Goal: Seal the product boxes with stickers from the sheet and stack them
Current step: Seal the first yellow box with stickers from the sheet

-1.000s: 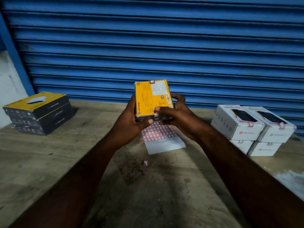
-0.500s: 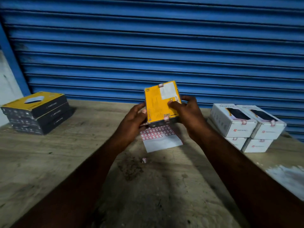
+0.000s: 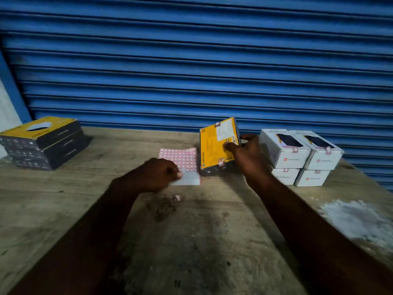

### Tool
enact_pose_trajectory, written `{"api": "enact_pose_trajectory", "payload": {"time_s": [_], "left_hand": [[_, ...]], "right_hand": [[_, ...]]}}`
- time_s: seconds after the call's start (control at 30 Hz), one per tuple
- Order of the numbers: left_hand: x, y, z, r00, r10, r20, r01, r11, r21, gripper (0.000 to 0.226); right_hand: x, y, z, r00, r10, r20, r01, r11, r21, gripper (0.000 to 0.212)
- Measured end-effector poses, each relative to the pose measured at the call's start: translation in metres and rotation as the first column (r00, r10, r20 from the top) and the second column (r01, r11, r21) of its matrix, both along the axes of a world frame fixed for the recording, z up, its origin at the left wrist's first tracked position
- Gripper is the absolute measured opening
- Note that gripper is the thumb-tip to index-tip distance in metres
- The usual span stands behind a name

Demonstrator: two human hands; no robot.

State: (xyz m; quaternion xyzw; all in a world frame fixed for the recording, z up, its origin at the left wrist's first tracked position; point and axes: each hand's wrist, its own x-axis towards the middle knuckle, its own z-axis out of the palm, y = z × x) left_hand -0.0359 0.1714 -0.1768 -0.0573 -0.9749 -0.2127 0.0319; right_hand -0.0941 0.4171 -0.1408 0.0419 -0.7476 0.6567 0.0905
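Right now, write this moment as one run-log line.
phase: sealing | right grip: holds box, tilted, right of sheet | left grip: curled at sheet's near edge, hold unclear

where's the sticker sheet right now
In the head view, the white sheet of red-bordered stickers lies on the wooden table, just left of the yellow cardboard box the right hand holds, with the left hand over its near-left corner.

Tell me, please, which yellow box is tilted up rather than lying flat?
The yellow box in the right hand, beside the sticker sheet; the other three lie flat in the stack far left.
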Motion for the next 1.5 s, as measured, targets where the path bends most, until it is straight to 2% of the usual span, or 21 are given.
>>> {"api": "enact_pose_trajectory", "payload": {"time_s": [0.07,0.17,0.27,0.33,0.37,0.4,0.47,0.57,0.63,0.67,0.73,0.8,0.87,0.93,1.03,1.07,1.13,1.23,1.3,1.37,1.5], "left_hand": [[-0.001,-0.014,0.003,0.996,0.090,-0.022,-0.091,0.995,-0.041,0.048],[-0.002,-0.020,0.002,0.982,0.162,-0.094,-0.165,0.986,-0.031,0.024],[-0.002,0.002,0.006,0.923,0.153,-0.353,-0.105,0.983,0.151,0.012],[0.001,0.029,0.011,0.892,0.146,-0.427,0.015,0.936,0.351,0.012],[0.000,0.043,0.011,0.913,0.133,-0.386,0.076,0.873,0.481,0.014],[0.002,0.057,0.013,0.946,0.109,-0.305,0.115,0.767,0.631,0.016],[0.007,0.078,0.019,0.989,0.082,-0.124,0.069,0.490,0.869,0.018],[0.012,0.086,0.028,0.999,0.042,0.027,-0.033,0.162,0.986,0.031],[0.014,0.083,0.030,0.999,-0.029,0.043,-0.042,0.036,0.998,0.036],[0.014,0.082,0.029,0.998,-0.048,0.046,-0.043,0.044,0.998,0.036],[0.011,0.080,0.025,0.999,-0.002,0.053,-0.052,0.134,0.990,0.030],[0.009,0.079,0.021,0.996,0.067,0.066,-0.075,0.147,0.986,0.022],[0.008,0.081,0.018,0.993,0.086,0.079,-0.087,0.099,0.991,0.016],[0.007,0.084,0.017,0.991,0.111,0.080,-0.085,0.040,0.996,0.013],[0.005,0.086,0.017,0.983,0.172,0.064,-0.055,-0.053,0.997,0.015],[0.004,0.086,0.017,0.980,0.186,0.068,-0.052,-0.089,0.995,0.020],[0.002,0.086,0.016,0.974,0.208,0.086,-0.064,-0.112,0.992,0.028],[0.001,0.092,0.012,0.963,0.245,0.112,-0.098,-0.068,0.993,0.016],[-0.002,0.098,0.009,0.965,0.233,0.121,-0.110,-0.062,0.992,0.015],[-0.006,0.104,0.007,0.974,0.180,0.135,-0.132,-0.030,0.991,0.026],[-0.016,0.119,0.008,0.978,0.080,0.195,-0.203,0.117,0.972,0.030]], "right_hand": [[-0.001,-0.001,-0.004,1.000,-0.004,0.010,0.003,0.999,0.035,0.044],[-0.002,-0.002,-0.007,1.000,0.014,0.006,-0.014,0.996,0.085,0.044],[0.000,-0.003,-0.007,0.999,0.017,-0.028,-0.013,0.990,0.139,0.044],[0.001,-0.004,-0.006,0.998,0.007,-0.064,0.005,0.983,0.183,0.044],[0.002,-0.005,-0.005,0.995,0.011,-0.094,0.007,0.981,0.192,0.043],[0.004,-0.006,-0.004,0.992,0.024,-0.127,0.000,0.983,0.186,0.042],[0.010,-0.009,0.000,0.977,0.079,-0.199,-0.045,0.984,0.171,0.033],[0.022,-0.015,0.005,0.930,0.208,-0.303,-0.143,0.964,0.223,0.027],[0.026,-0.018,0.006,0.904,0.271,-0.332,-0.191,0.948,0.253,0.030],[0.026,-0.018,0.006,0.894,0.294,-0.338,-0.204,0.939,0.277,0.031],[0.026,-0.018,0.006,0.874,0.328,-0.358,-0.203,0.917,0.343,0.030],[0.023,-0.016,0.002,0.852,0.325,-0.409,-0.141,0.897,0.420,0.036],[0.018,-0.014,-0.004,0.866,0.258,-0.428,-0.017,0.871,0.492,0.043],[0.013,-0.010,-0.009,0.928,0.142,-0.344,0.062,0.853,0.518,0.052],[0.009,-0.002,-0.009,0.986,0.107,-0.131,-0.042,0.906,0.420,0.059],[0.009,0.002,-0.011,0.984,0.148,-0.102,-0.097,0.914,0.395,0.061],[0.016,0.008,-0.015,0.961,0.228,-0.156,-0.136,0.882,0.451,0.073],[0.029,0.017,-0.023,0.884,0.362,-0.294,-0.129,0.795,0.592,0.088],[0.031,0.023,-0.024,0.850,0.418,-0.319,-0.098,0.723,0.684,0.080],[0.030,0.029,-0.018,0.847,0.422,-0.322,-0.028,0.642,0.767,0.068],[0.030,0.045,-0.008,0.876,0.379,-0.299,0.041,0.559,0.828,0.058]]}}
